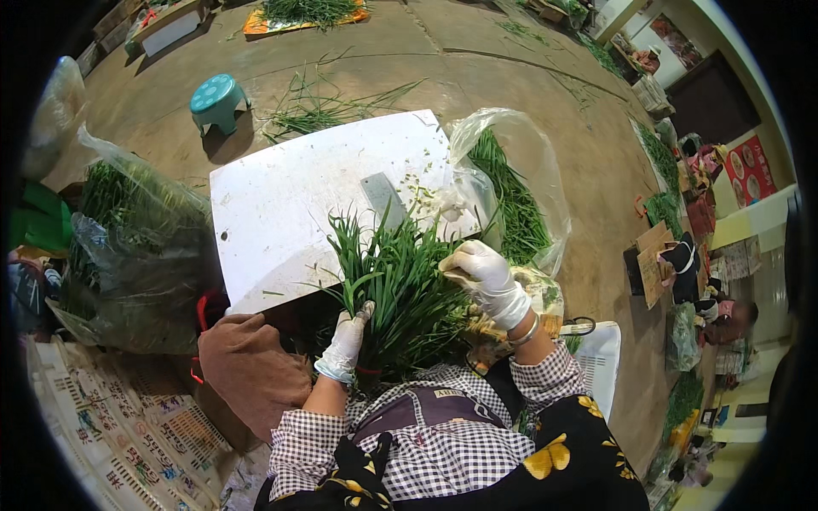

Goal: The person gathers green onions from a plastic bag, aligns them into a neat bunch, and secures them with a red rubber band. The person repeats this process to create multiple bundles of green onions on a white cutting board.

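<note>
A large bunch of long green leafy stalks, resembling garlic chives, rests upright against my lap. My left hand, in a thin white glove, grips its left side with the thumb showing in front. Gloved too, my right hand is raised at the bunch's right edge, fingers curled together; whether a stalk is between them cannot be told. Beyond the bunch lies a white board, bearing a flat grey metal piece and scattered leaf scraps. An open clear plastic bag at the board's right holds more green stalks.
Left of the board stands a large plastic bag of greens. White plastic crates are at lower left, a white basket at right, with scissors by it. A teal stool stands beyond. Several people are far right.
</note>
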A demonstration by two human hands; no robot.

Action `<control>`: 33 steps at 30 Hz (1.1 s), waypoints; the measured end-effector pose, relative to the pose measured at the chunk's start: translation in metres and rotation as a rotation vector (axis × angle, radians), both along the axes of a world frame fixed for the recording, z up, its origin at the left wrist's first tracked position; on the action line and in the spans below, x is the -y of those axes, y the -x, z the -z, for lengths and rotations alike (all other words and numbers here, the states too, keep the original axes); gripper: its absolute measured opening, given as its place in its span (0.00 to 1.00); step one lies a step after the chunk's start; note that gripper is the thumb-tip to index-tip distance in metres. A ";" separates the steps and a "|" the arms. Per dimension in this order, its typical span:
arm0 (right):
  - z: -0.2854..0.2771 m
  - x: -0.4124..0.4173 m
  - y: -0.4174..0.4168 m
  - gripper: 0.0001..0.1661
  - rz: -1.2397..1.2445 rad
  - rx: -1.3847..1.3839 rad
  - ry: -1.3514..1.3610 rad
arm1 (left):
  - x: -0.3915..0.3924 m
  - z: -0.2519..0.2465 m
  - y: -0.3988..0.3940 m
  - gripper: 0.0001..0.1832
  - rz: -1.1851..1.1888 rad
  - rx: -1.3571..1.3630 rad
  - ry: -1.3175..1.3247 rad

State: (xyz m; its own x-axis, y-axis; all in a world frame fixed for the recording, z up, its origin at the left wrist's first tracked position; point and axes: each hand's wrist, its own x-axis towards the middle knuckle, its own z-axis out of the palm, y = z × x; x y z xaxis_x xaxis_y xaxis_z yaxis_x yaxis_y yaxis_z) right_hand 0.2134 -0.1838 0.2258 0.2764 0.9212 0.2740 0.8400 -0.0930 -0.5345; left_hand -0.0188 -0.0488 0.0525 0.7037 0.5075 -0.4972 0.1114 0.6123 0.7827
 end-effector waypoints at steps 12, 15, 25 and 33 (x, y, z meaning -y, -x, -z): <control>-0.021 0.021 0.010 0.11 -0.144 -0.371 0.225 | -0.002 -0.024 0.000 0.17 -0.018 0.030 0.022; -0.011 0.001 0.034 0.10 -0.175 -0.255 0.096 | 0.002 -0.003 0.000 0.17 -0.067 0.047 -0.016; 0.017 0.006 0.030 0.09 0.015 -0.264 0.208 | -0.007 0.022 0.008 0.21 -0.121 0.072 0.210; 0.017 0.001 0.024 0.09 0.224 -0.241 0.021 | -0.006 0.003 0.006 0.20 -0.090 -0.006 0.081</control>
State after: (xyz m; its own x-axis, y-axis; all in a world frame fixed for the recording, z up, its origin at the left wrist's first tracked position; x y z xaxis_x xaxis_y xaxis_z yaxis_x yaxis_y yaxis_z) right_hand 0.1894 -0.1851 0.2085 0.5270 0.8350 0.1583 0.6474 -0.2738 -0.7112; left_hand -0.0244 -0.0433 0.0500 0.6539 0.5265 -0.5434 0.0582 0.6810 0.7299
